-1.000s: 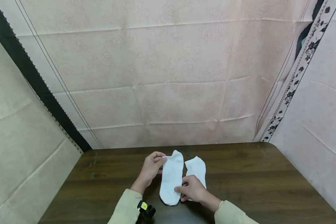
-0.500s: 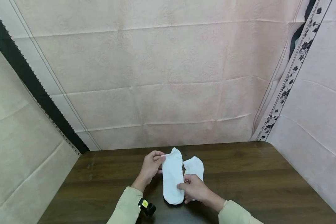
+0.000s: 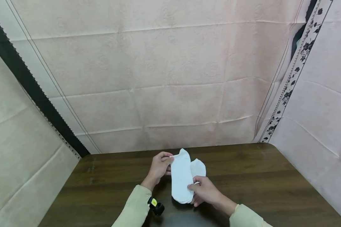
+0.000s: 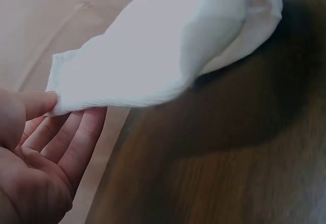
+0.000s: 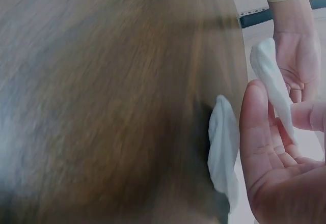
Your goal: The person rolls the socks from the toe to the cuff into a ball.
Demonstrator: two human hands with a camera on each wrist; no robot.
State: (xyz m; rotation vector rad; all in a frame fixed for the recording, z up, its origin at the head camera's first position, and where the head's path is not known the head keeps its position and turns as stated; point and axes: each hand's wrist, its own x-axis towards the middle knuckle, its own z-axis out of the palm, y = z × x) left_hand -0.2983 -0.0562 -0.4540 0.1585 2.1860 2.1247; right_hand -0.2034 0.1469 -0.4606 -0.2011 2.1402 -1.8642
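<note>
Raised off the table, a white sock (image 3: 182,179) hangs between both hands. My left hand (image 3: 160,167) pinches its cuff corner between thumb and fingers, plain to see in the left wrist view, where the ribbed edge of the sock (image 4: 132,66) shows. With thumb and fingers, my right hand (image 3: 204,190) pinches the sock's right edge near the toe. A second white sock (image 3: 198,167) lies on the table behind and to the right, partly covered by the first sock and my right hand. The right wrist view shows this lying sock (image 5: 223,152) beside my right hand, apart from it.
The brown wooden table (image 3: 110,186) has a far edge against a pale patterned cloth (image 3: 170,94). Cloth panels with dark trim (image 3: 45,97) stand at both sides. A black device with a yellow patch (image 3: 156,206) sits on my left wrist.
Both hands have moved right with the held sock, which now overlaps the lying sock in the head view. The lying sock stays in place, and the view shifts slightly.
</note>
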